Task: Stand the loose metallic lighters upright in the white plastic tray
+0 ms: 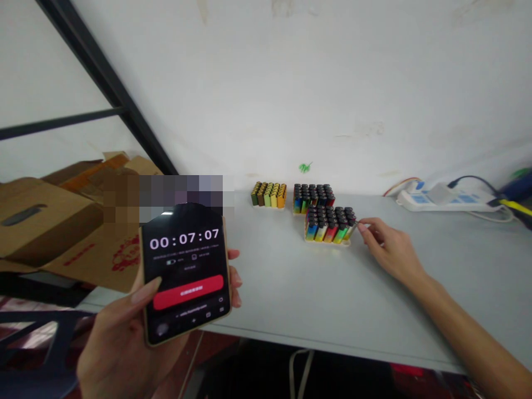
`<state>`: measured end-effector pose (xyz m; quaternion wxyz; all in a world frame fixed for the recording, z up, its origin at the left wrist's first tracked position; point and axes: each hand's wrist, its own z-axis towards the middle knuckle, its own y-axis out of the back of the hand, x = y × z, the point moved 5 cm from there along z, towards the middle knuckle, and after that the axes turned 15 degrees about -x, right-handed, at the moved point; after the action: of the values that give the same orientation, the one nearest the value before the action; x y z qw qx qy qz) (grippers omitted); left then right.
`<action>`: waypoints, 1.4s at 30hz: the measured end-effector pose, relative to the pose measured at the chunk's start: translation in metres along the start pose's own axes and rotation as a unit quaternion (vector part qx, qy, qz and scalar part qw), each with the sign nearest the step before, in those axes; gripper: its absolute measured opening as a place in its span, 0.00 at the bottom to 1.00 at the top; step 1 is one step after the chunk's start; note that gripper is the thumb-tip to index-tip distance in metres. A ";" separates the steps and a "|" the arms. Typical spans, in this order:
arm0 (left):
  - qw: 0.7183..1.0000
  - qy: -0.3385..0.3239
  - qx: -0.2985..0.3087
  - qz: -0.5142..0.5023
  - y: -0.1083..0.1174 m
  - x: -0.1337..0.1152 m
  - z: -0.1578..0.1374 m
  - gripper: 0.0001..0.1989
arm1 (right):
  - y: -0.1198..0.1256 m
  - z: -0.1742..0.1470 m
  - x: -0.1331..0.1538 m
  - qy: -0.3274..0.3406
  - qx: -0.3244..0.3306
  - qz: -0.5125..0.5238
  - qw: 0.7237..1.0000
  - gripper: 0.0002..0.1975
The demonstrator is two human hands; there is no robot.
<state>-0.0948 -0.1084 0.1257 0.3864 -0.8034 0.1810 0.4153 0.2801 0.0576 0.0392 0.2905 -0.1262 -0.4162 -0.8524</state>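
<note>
My left hand (120, 332) is wrapped round a smartphone (187, 271), its thumb along the left edge of the screen. The lit screen reads 00:07:07 above a red bar. Out over the table, my right hand (388, 246) has thumb and forefinger pinched at a lighter (353, 226) on the right end of the front group. Those colourful lighters (330, 224) with black tops stand upright in a shallow pale tray (328, 243). Just behind is a second tray group of black-topped lighters (313, 197). Further left stand yellow, green and brown lighters (269, 195) in another tray.
The grey table (282, 288) meets a white wall (270, 100) with a green scribble. A white power strip (449, 199) with plugs and cables lies at the back right. Opened cardboard boxes (41, 221) are on the left, beneath a dark metal frame (103, 72).
</note>
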 end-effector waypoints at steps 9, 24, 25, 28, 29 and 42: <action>0.997 -0.042 0.015 0.065 -0.002 -0.003 0.001 0.34 | -0.005 -0.002 -0.005 -0.005 0.019 -0.003 1.000 0.18; 1.000 -0.025 0.002 0.007 -0.004 0.001 -0.005 0.35 | -0.004 -0.002 -0.005 0.008 0.013 -0.020 1.000 0.27; 1.000 -0.027 0.008 0.009 -0.005 0.000 -0.006 0.35 | -0.004 -0.002 -0.006 0.008 0.015 -0.021 1.000 0.28; 0.999 -0.020 0.030 0.014 -0.009 0.000 -0.009 0.34 | -0.005 -0.002 -0.009 0.007 0.021 -0.026 0.999 0.31; 0.999 -0.014 0.033 0.012 -0.010 0.000 -0.010 0.33 | -0.005 -0.003 -0.010 0.006 0.022 -0.029 0.999 0.31; 0.999 0.031 0.041 0.014 -0.004 -0.002 -0.013 0.30 | -0.009 -0.004 -0.019 0.011 0.014 -0.041 0.999 0.32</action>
<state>-0.0867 -0.1153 0.1342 0.4075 -0.7966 0.2210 0.3880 0.2903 0.0663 0.0225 0.2620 -0.0955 -0.4296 -0.8589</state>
